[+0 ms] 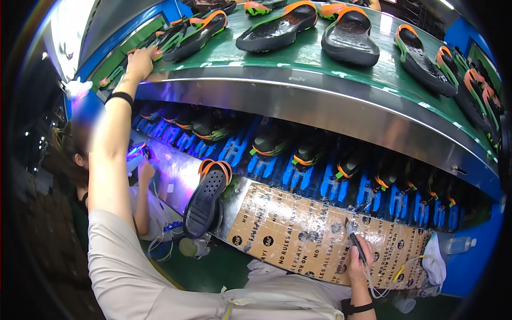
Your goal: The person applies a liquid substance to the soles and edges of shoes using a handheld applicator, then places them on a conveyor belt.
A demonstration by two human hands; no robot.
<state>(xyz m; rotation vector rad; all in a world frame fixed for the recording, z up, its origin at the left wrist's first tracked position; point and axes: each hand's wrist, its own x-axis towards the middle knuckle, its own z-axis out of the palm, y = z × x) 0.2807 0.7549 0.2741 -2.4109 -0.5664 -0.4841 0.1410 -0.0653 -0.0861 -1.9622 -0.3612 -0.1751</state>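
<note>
My left hand point(141, 63) reaches up to the green conveyor belt at the far left. Its fingers curl down at a black, orange and green shoe point(113, 74), partly hidden by the hand. Just right of those fingers lies another black shoe point(198, 38) with orange and green trim. Low on the right, my right hand point(358, 261) is closed round a corded pen-like tool point(358, 245), its dark tip over the printed cardboard point(288, 229). A black clog point(205, 204) with holes and an orange strap rests on the metal surface left of the cardboard.
Several shoes, one a black shoe point(349, 40), stand along the upper belt point(298, 72). Below its metal edge, blue holders point(333, 181) carry a row of shoes. A co-worker point(152, 208) sits at the left under purple light. A plastic bottle point(460, 245) lies at the right.
</note>
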